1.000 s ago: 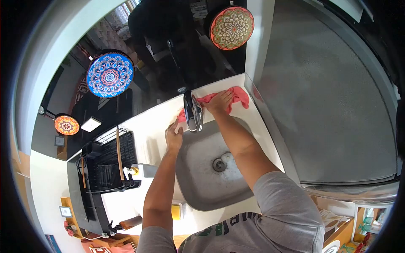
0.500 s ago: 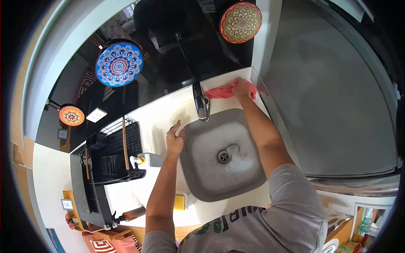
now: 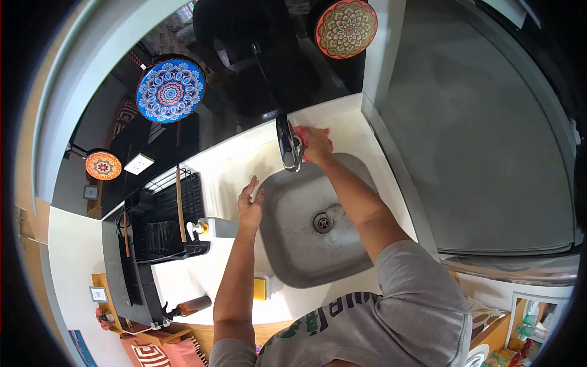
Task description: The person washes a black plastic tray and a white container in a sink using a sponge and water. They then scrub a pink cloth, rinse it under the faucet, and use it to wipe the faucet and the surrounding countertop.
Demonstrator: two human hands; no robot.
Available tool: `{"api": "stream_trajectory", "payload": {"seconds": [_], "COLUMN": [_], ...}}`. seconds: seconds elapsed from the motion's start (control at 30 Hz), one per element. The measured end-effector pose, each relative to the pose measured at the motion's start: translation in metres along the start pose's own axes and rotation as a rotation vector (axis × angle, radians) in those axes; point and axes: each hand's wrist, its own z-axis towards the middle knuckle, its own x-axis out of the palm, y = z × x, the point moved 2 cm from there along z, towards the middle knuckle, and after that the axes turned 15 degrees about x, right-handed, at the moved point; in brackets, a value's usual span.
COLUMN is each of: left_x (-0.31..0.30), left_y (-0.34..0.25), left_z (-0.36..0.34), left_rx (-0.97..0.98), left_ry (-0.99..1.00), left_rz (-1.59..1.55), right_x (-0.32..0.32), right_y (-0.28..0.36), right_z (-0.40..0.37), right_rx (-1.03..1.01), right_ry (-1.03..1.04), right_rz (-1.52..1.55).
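Just right of the faucet [image 3: 285, 142], I see the right hand [image 3: 316, 144] clutching a red cloth [image 3: 328, 141]; flat, even pressure seems best. The left hand [image 3: 249, 210] hangs loosely open.

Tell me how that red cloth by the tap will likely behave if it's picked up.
The red cloth is probably floppy: it sits crumpled under the right hand. It's likely light, as that one hand covers most of it. With its uneven, bunched shape, it seems unlikely to roll.
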Motion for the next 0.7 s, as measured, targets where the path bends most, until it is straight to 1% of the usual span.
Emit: {"api": "stream_trajectory", "payload": {"seconds": [0.03,0.07,0.1,0.13,0.17,0.2,0.23,0.3,0.33,0.37,0.43,0.5,0.53,0.57,0.63,0.7], "left_x": [0.002,0.004,0.005,0.010,0.014,0.015,0.014,0.014,0.018,0.021,0.024,0.028,0.032,0.037,0.042,0.044], "left_y": [0.000,-0.001,-0.002,-0.004,-0.003,-0.003,-0.001,0.000,-0.002,-0.002,-0.003,0.003,0.004,0.005,0.006,0.006], "left_z": [-0.001,-0.001,-0.004,-0.007,-0.007,-0.005,-0.006,-0.010,-0.008,-0.010,-0.011,-0.016,-0.016,-0.018,-0.020,-0.022], "left_rx": [-0.009,-0.006,-0.023,-0.040,-0.035,0.000,0.031,0.032,0.039,0.038,-0.017,0.006,0.039,0.041,0.043,0.016], "left_ry": [-0.005,-0.008,-0.013,-0.014,-0.010,0.000,0.012,0.019,0.023,0.030,0.016,0.037,0.052,0.061,0.060,0.079], "left_rz": [-0.016,-0.016,-0.103,-0.199,-0.210,-0.165,-0.115,-0.125,-0.135,-0.139,-0.203,-0.176,-0.155,-0.157,-0.246,-0.200], "right_x": [-0.002,-0.008,-0.013,-0.019,-0.028,-0.034,-0.036,-0.040,-0.047,-0.054,-0.062,-0.102,-0.083,-0.071,-0.050,-0.052], "right_y": [0.003,0.001,-0.002,-0.008,-0.015,-0.016,-0.021,-0.027,-0.030,-0.033,-0.044,-0.001,-0.008,-0.018,-0.026,-0.044], "right_z": [-0.002,-0.004,-0.010,-0.016,-0.017,-0.027,-0.031,-0.036,-0.033,-0.021,0.017,0.014,0.009,0.001,-0.010,0.001], "right_rx": [-0.174,-0.165,-0.159,-0.158,-0.163,-0.340,-0.340,-0.264,-0.068,-0.061,0.078,0.135,0.188,0.197,-0.182,-0.148], "right_ry": [0.093,0.100,0.101,0.233,0.359,0.222,0.221,0.471,0.409,0.406,0.346,0.040,0.161,0.157,0.135,0.169], "right_rz": [0.097,0.140,0.144,0.138,0.125,0.143,0.139,0.333,0.392,0.389,0.488,-0.320,-0.364,-0.366,-0.357,-0.359]}}
